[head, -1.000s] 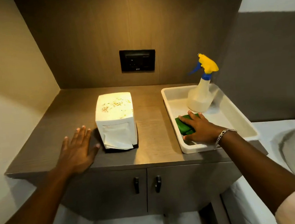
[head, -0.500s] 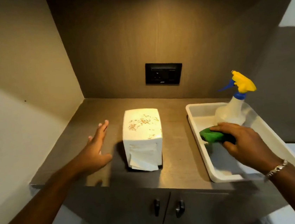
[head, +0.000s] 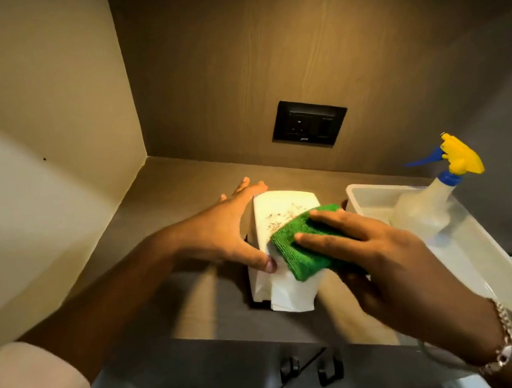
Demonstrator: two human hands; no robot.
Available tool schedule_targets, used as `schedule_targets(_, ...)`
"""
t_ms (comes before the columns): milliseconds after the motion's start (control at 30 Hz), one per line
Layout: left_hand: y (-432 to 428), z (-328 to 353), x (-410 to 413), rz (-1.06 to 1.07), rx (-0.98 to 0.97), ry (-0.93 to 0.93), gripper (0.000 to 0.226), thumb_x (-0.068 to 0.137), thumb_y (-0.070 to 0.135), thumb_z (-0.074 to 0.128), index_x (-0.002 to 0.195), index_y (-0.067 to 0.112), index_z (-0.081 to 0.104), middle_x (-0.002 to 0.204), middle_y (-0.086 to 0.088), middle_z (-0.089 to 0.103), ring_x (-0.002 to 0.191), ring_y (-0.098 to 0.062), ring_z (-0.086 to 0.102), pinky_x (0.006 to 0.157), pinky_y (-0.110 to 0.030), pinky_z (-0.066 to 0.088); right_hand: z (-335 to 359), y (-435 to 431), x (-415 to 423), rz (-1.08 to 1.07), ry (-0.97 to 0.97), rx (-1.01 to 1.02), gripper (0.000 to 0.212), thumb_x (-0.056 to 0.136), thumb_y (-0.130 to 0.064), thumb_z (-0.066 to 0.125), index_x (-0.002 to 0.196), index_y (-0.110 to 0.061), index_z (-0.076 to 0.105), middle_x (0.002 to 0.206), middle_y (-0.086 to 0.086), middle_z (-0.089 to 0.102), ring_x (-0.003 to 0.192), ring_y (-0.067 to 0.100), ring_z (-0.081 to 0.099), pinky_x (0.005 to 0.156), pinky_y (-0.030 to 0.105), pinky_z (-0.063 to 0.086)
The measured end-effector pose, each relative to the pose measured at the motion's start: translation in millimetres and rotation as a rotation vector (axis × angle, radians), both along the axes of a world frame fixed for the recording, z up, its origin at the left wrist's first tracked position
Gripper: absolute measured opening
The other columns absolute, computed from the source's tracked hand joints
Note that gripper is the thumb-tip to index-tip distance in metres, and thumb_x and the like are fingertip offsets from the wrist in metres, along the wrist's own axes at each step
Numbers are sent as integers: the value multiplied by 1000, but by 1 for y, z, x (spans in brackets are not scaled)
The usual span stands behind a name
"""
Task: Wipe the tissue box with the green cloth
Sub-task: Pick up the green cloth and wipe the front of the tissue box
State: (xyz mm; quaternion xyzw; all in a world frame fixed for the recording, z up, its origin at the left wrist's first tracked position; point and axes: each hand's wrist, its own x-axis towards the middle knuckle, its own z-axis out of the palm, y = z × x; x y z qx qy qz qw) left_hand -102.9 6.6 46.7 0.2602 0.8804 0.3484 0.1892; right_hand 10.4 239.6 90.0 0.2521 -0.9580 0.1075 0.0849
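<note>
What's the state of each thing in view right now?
tissue box: upright on counter, specks on top, tissue hanging out the front
green cloth: folded, pressed on the box top
left hand: bracing the box's left side
right hand: holding the cloth
spray bottle: upright in tray
tray: on counter
cabinet doors: closed

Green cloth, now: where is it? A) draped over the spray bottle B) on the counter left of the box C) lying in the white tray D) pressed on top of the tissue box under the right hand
D: the right hand presses the green cloth on the tissue box top, beside brown crumbs, while the left hand steadies the box's side.
</note>
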Motion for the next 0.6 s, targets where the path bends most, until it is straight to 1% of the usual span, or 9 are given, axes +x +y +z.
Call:
schedule_targets(100,0,-5,1,1,135,-19,116,54,33,92,143,41,18,160,9,11,143,-14,17,113,-29,21,-6,-22,-4,13,-2,36,55,85,-25,60,135,-43,44,149,-4,43,136,29,41,90,50,55)
schedule_targets(167,0,-5,1,-7,201,-45,110,53,30,93,136,45,23,146,19,24,131,-1,31,107,-19,30,-7,-28,-18,-20,10,45,53,85,-24,60,133,-41,47,148,-2,44,134,30,43,91,49,54)
schedule_targets(200,0,-7,0,-8,193,-43,112,51,35,93,136,45,22,147,19,22,132,-3,30,111,-24,29,-7,-28,-26,-62,15,51,52,85,-22,59,132,-40,48,148,-1,45,131,30,46,91,48,54)
schedule_targets(233,0,-8,-1,-5,161,-28,117,48,43,92,139,45,19,154,17,14,140,-11,22,116,-34,25,-4,-24,-32,-115,21,57,53,83,-20,58,131,-40,50,147,-1,47,127,30,51,89,47,55)
schedule_targets(300,1,-11,-2,15,89,-38,128,43,55,89,144,44,10,161,15,-5,148,-25,1,119,-53,14,0,-11,-29,-203,13,66,54,80,-17,58,130,-38,53,143,2,51,116,32,60,84,45,57)
schedule_targets(333,1,-13,-3,22,81,-59,131,43,55,89,145,44,7,161,14,-10,148,-27,-6,119,-57,9,1,-6,-21,-218,3,64,55,79,-15,62,129,-36,55,141,3,53,112,32,62,82,46,58)
schedule_targets(400,1,-14,-3,18,107,-79,132,44,53,88,146,43,5,161,16,-12,147,-26,-13,118,-60,5,1,-6,-3,-180,9,64,59,75,-14,70,128,-37,56,140,3,55,113,32,62,83,47,58)
schedule_targets(500,0,-14,-3,-22,184,-57,127,47,46,89,147,39,11,161,17,-9,145,-12,-19,119,-55,-2,-2,-30,-5,-94,28,110,59,78,-24,68,131,-42,49,144,-1,50,125,33,53,83,49,58)
schedule_targets(600,0,-17,-5,-33,176,-30,126,44,55,88,144,40,14,161,16,-10,144,-9,-21,120,-54,-2,-1,-46,-39,-144,59,124,55,83,-26,63,133,-40,46,146,1,47,124,33,52,82,48,57)
